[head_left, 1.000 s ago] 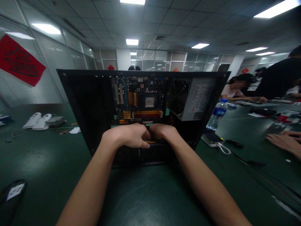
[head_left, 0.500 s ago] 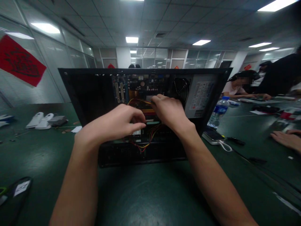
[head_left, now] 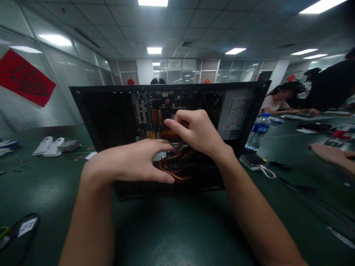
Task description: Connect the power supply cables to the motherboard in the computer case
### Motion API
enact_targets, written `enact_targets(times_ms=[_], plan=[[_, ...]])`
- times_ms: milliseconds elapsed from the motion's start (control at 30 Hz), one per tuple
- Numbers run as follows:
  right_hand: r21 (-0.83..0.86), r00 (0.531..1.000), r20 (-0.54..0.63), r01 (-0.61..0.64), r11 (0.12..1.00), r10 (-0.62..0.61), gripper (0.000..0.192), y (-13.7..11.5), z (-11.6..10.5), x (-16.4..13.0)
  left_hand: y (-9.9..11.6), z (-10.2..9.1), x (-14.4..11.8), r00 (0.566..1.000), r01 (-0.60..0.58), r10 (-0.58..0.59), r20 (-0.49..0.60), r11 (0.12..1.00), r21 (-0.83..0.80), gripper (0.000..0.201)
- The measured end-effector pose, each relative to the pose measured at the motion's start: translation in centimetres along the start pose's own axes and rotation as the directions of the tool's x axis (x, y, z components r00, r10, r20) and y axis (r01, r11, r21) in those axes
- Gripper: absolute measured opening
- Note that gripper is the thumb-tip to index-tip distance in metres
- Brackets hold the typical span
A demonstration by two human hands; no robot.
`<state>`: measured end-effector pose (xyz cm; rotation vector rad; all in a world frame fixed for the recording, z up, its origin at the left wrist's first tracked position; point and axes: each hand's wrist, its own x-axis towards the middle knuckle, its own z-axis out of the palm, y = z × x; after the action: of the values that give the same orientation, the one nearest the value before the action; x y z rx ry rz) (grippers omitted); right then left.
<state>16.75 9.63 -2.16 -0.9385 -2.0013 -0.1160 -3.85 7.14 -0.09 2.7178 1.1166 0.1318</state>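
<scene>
A black computer case (head_left: 97,118) stands upright on the table with its open side towards me. Inside it show a motherboard (head_left: 163,101), a round fan (head_left: 212,105) and a silver power supply (head_left: 234,114). My left hand (head_left: 138,159) reaches in low, open, its thumb apart from its fingers around a bundle of red, yellow and black cables (head_left: 173,171). My right hand (head_left: 199,127) hovers before the motherboard, its thumb stretched left and the index finger bent. Nothing shows in its grasp; its other fingers are hidden.
Right of the case stand a water bottle (head_left: 257,131) and a phone (head_left: 252,157) with a white cable. White objects (head_left: 48,146) and a grey block (head_left: 69,144) lie left. Another person's hand (head_left: 330,153) is at right; further people sit and stand behind.
My left hand has opened wider and dropped slightly around the cables. The right hand has drawn back from inside the case, its thumb now out. The cable bundle has shifted right.
</scene>
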Motion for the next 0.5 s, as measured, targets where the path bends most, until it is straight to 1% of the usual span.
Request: enact_targets(times_ms=[67,133,200,267,333,400,500], plan=[[0.057,0.986,0.153,0.056,0.997,-0.064,0.036,-0.5,-0.6,-0.3,0.2,0.5,0.9,0.996,-0.007,0.011,0.091,0.999,-0.038,0.067],[0.101,0.947,0.300,0.085,0.991,-0.112,0.033,-0.8,-1.2,-0.6,0.4,0.9,1.6,0.983,-0.016,0.029,0.182,0.998,-0.068,0.063],[0.135,0.908,0.392,0.101,0.986,-0.147,0.033,-0.8,-1.7,-0.8,0.5,1.3,2.2,0.975,0.008,-0.003,0.222,1.000,-0.025,0.061],[0.143,0.891,0.424,0.110,0.984,-0.161,0.034,-0.8,-2.0,-0.9,0.3,1.8,2.8,0.976,0.045,-0.053,0.210,0.998,0.043,0.057],[0.131,0.893,0.423,0.109,0.985,-0.156,0.032,-0.9,-2.2,-0.9,-0.1,2.2,3.4,0.976,0.062,-0.072,0.207,0.997,0.053,0.046],[0.129,0.895,0.419,0.109,0.986,-0.154,0.029,-0.9,-2.2,-0.9,-0.5,2.4,3.9,0.981,0.026,-0.025,0.193,1.000,-0.003,0.036],[0.125,0.908,0.391,0.108,0.986,-0.149,0.029,-0.9,-2.3,-1.0,-1.0,2.2,4.2,0.995,-0.062,0.069,0.074,0.994,-0.086,0.032]])
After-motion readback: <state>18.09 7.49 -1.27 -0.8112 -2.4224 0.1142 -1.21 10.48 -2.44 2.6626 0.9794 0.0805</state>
